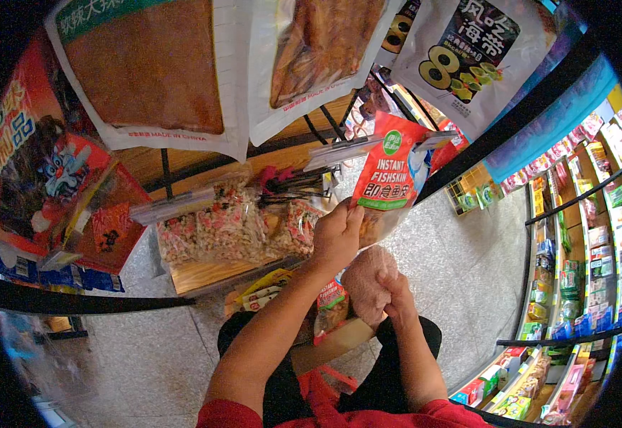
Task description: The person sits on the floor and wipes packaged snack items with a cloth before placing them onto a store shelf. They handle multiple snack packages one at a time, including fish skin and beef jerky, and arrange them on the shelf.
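My left hand [337, 232] pinches the lower left edge of a red snack pouch [388, 168] with a clear lower window. The pouch is upright beside a clear label holder [343, 152]; whether it hangs from a hook cannot be told. Just below, my right hand [399, 293] grips a bunched beige-pink cloth [368, 281], which lies close under the pouch's bottom end. Between my knees is an open cardboard box [335, 345]. A similar red pouch [332, 310] stands in it, partly hidden by my left forearm and the cloth.
Large snack bags [145, 75] hang overhead from a black metal rack [503, 115]. Bagged puffed-grain snacks [228, 230] sit on a wooden shelf [209, 273] ahead. A red bag [96, 208] hangs at left. Stocked shelves [573, 257] line the right side beyond the grey floor [466, 267].
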The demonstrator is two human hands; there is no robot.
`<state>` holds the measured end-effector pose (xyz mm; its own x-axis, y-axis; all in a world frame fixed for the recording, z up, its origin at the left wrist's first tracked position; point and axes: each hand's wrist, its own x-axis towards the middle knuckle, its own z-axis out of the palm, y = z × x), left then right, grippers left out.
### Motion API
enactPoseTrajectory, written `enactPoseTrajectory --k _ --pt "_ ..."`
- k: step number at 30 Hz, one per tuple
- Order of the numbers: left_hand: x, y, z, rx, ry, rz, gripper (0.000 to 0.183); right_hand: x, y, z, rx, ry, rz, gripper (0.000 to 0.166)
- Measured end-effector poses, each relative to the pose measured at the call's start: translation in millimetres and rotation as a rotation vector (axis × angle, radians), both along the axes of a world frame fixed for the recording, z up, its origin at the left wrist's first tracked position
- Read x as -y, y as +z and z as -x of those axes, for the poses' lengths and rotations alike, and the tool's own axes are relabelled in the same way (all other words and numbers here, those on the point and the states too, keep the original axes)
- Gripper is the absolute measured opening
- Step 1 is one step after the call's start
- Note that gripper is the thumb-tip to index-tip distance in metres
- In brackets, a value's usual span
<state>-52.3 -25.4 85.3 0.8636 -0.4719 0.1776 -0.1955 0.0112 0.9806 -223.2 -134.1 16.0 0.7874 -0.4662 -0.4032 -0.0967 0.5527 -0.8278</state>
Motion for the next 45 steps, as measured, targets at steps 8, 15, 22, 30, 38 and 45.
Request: enactPoseTrajectory --k 8,15,22,30,38,45 --pt "22 -6 5 0.043 0.073 -0.009 0.023 4 -8 5 -0.018 0.008 0.032 0.055" --pt "34 -6 2 0.037 0.201 -0.019 0.028 6 -8 9 -0.059 0.010 0.029 0.063" --pt "56 -20 -22 -0.111 0.212 0.053 0.032 -2 5 6 -0.057 0.013 0.021 0.060" --pt "66 -54 -33 0.222 0.393 -0.143 0.040 10 -2 14 -0.075 -0.077 0.081 0.047" --pt "25 -89 -34 -0.087 -0.048 -0.518 0.037 24 15 19 -0.144 -0.221 0.078 0.052" --pt "6 -160 -8 0.236 -0.531 -0.938 0.046 31 20 24 -0.031 -0.260 0.040 0.043"
